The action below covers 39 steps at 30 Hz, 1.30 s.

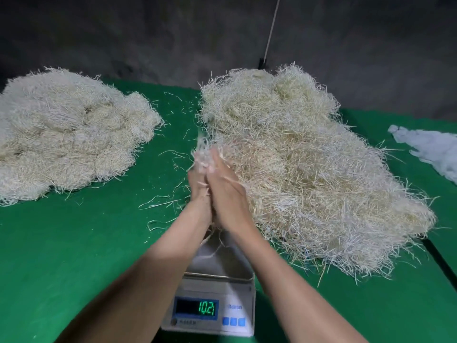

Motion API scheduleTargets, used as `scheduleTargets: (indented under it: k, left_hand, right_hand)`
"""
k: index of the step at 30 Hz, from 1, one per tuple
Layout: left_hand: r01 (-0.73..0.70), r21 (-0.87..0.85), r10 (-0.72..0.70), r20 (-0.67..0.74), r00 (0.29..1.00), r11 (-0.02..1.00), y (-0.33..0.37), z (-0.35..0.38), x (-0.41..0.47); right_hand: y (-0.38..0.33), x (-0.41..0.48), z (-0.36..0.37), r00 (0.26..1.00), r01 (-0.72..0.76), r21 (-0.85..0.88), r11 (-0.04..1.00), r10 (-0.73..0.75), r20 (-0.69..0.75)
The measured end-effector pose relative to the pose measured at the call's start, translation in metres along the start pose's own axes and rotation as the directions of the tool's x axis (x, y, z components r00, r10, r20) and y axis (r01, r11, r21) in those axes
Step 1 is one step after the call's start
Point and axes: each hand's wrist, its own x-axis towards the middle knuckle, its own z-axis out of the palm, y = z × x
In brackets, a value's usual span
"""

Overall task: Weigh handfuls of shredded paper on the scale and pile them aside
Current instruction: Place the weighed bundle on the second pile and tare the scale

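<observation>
A handful of shreds (200,154) is squeezed between the two palms, its strands sticking out past the fingertips and a few trailing below the wrists toward the pan (223,264). The right hand (228,188) lies flat against it with its fingers about straight. The left hand (196,183) presses from the other side, partly hidden and blurred, its fingers also seeming straight. Both hands are over the far end of the scale (238,297), whose green display (196,308) reads 10.21. Just right of the hands, touching them, spreads the big loose pile (309,169). A second, tidier pile (64,134) lies well apart on the left. Stray strands (163,204) dot the green table (74,243) between them. A crumpled white sheet (432,147) lies at the far right edge.
</observation>
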Motion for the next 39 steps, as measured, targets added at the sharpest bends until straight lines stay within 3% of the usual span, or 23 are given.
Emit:
scheduleTargets:
  k: [2,5,9,12,14,17,18,20,23,25,26,28,30,32,34,37,39]
  left_hand:
    - [0.024,0.072,-0.027,0.037,0.999,0.997,-0.011,0.003,-0.007]
    - [0.010,0.204,-0.015,0.025,1.000,0.979,-0.013,0.008,-0.004]
    - [0.013,0.060,-0.015,0.022,1.000,0.998,-0.015,0.008,0.004]
    - [0.038,-0.026,-0.035,0.109,0.993,0.999,-0.015,0.001,0.002]
    - [0.033,-0.030,-0.028,0.158,0.987,0.999,-0.015,-0.010,0.001]
    - [-0.053,0.082,0.059,-0.077,0.995,0.995,-0.024,-0.028,0.003]
    - [-0.002,0.060,0.007,-0.089,0.996,0.998,-0.027,-0.030,-0.001]
    - [0.174,-0.009,-0.174,0.036,0.984,0.985,-0.040,-0.022,-0.012]
    - [0.314,-0.164,-0.258,0.294,0.920,0.935,-0.042,0.003,-0.007]
    - [0.341,-0.287,-0.298,0.183,0.937,0.895,-0.024,0.009,0.008]
    - [0.349,-0.329,-0.328,0.118,0.937,0.878,-0.016,0.010,0.017]
    - [0.247,-0.256,-0.254,0.008,0.967,0.935,-0.015,0.005,0.024]
    - [0.152,-0.104,-0.162,-0.095,0.982,0.983,-0.030,0.010,0.013]
    - [0.156,0.005,-0.156,-0.081,0.985,0.988,-0.040,0.017,0.003]
    - [0.155,0.130,-0.146,-0.079,0.986,0.979,-0.029,0.022,0.006]
    - [0.078,0.019,-0.075,-0.122,0.990,0.997,-0.016,0.021,0.018]
    - [0.095,0.076,-0.086,-0.106,0.991,0.993,-0.028,0.021,0.007]
  right_hand:
    - [0.000,0.013,-0.012,0.997,-0.032,0.003,0.999,0.032,-0.077]
    - [0.003,0.016,-0.023,0.996,0.024,0.167,0.986,-0.009,-0.092]
    - [0.010,0.003,-0.011,0.961,0.107,0.174,0.979,-0.056,-0.272]
    - [0.007,0.017,-0.025,0.924,0.055,0.235,0.970,0.039,-0.381]
    - [0.006,0.026,-0.039,0.889,-0.030,0.433,0.901,0.222,-0.400]
    - [0.005,0.044,-0.062,0.773,-0.122,0.642,0.757,0.478,-0.417]
    - [0.004,0.050,-0.065,0.735,-0.129,0.672,0.729,0.525,-0.429]
    - [0.000,0.057,-0.067,0.713,-0.100,0.694,0.713,0.538,-0.450]
    - [0.008,0.049,-0.055,0.825,-0.071,0.545,0.835,0.357,-0.438]
    - [0.026,0.023,-0.038,0.922,-0.065,0.217,0.974,0.141,-0.361]
    - [0.035,0.008,-0.028,0.945,0.018,0.027,0.999,-0.008,-0.328]
    - [0.039,-0.004,-0.017,0.935,0.165,-0.271,0.948,-0.238,-0.264]
    - [0.036,0.016,-0.028,0.944,0.103,-0.385,0.917,-0.212,-0.252]
    - [0.035,0.037,-0.051,0.937,-0.050,-0.241,0.969,-0.038,-0.347]
    - [0.035,0.032,-0.047,0.915,-0.049,-0.101,0.994,0.004,-0.403]
    - [0.030,0.012,-0.024,0.930,0.043,-0.168,0.985,-0.101,-0.354]
    - [0.036,0.028,-0.037,0.937,-0.066,-0.168,0.984,0.003,-0.350]
